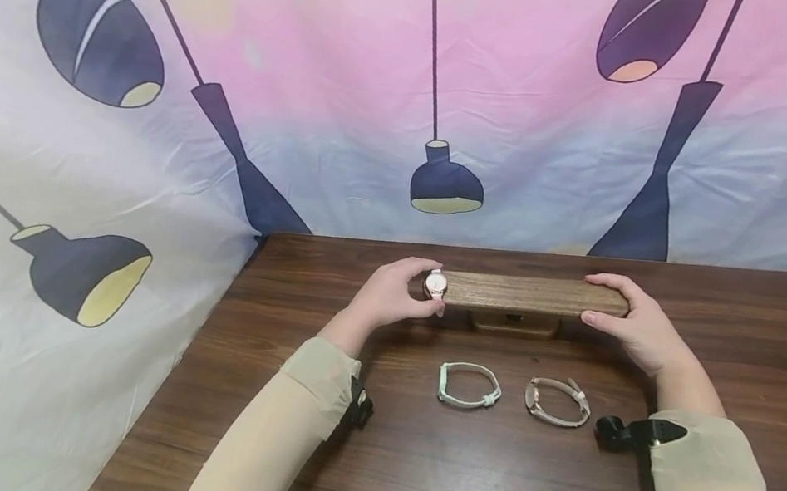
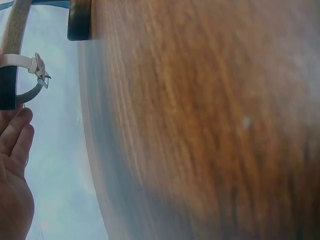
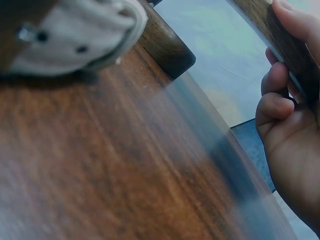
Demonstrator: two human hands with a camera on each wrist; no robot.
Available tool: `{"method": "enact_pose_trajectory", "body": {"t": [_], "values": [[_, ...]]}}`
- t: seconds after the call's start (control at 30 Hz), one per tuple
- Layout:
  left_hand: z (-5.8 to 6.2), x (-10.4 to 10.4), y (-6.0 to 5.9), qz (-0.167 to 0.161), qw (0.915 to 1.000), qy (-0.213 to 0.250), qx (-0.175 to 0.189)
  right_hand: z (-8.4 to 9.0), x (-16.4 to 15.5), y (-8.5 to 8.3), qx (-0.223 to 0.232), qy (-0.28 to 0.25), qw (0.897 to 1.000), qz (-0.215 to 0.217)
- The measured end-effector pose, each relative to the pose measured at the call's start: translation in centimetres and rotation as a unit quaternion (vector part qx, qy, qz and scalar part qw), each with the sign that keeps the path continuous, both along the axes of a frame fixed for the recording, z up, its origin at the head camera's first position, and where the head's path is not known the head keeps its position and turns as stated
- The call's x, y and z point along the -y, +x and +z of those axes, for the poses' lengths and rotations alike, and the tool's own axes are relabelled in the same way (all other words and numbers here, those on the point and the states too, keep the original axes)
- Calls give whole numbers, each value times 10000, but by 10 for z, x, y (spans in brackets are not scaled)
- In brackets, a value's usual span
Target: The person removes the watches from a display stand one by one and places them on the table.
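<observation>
Fingers of the left hand (image 1: pixel 390 294) pinch a rose-gold watch (image 1: pixel 436 285) at the wooden bar's (image 1: pixel 530 294) left end; right hand (image 1: pixel 635 323) grips the right end, mid-frame.

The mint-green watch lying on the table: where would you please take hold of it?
Pinch the mint-green watch by the near arc of its strap, coming from above. It lies on its side as a closed loop, open in the middle, apart from the beige watch.

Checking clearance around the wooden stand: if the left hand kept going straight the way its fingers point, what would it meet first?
The left hand already pinches the rose-gold watch at the left end of the wooden bar; going on, it would likely press into that bar end.
</observation>
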State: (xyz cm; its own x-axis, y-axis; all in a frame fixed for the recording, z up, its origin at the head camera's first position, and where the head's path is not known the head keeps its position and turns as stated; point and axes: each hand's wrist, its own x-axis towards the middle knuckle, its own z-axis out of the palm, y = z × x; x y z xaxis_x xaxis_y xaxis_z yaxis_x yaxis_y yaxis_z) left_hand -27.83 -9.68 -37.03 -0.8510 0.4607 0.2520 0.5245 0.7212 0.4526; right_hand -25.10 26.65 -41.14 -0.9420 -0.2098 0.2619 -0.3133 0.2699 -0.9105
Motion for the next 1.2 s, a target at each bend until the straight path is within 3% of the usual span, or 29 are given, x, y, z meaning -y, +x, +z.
{"method": "enact_pose_trajectory", "body": {"t": [0.53, 1.2], "values": [[0, 7, 4, 274, 9991, 299, -132, 4, 3, 0, -14, -109, 9999, 80], [-6, 17, 9, 443, 9936, 986, 332, -1, 0, -1, 8, 8, 10000, 3]]}}
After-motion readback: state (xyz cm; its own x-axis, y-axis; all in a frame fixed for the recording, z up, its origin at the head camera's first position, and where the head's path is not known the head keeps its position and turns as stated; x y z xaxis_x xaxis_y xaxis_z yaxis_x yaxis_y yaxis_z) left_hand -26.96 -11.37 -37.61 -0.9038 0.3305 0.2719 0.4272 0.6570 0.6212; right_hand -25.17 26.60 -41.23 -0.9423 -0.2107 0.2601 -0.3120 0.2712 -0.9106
